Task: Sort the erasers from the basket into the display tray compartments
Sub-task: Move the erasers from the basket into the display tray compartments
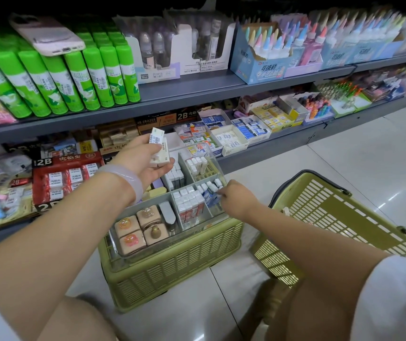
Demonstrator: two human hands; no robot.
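Overhead, grey shelves [197, 92] of stationery fill the frame from nine o'clock round to three, with green glue sticks [57, 80] at ten o'clock and a phone [46, 35] lying on top of them. Lower, at four o'clock, a green basket [339, 222] sits tipped on the tiled floor; a second green basket [172, 264] stands at six o'clock and carries the clear display tray [180, 230] on its rim. Its compartments hold upright erasers: pink character blocks [138, 228] nearest the person, white-and-red erasers [189, 203] in the middle, and white ones [198, 164] at the far end. The left hand [145, 159], wearing a pale bangle [129, 178], hovers above the tray's far side with fingers curled around a small stack of white erasers [160, 150]. The right hand [237, 199] reaches into the tray's three o'clock compartment, fingertips seemingly pinching a blue-and-white eraser [210, 195], though blur makes the grip unclear.
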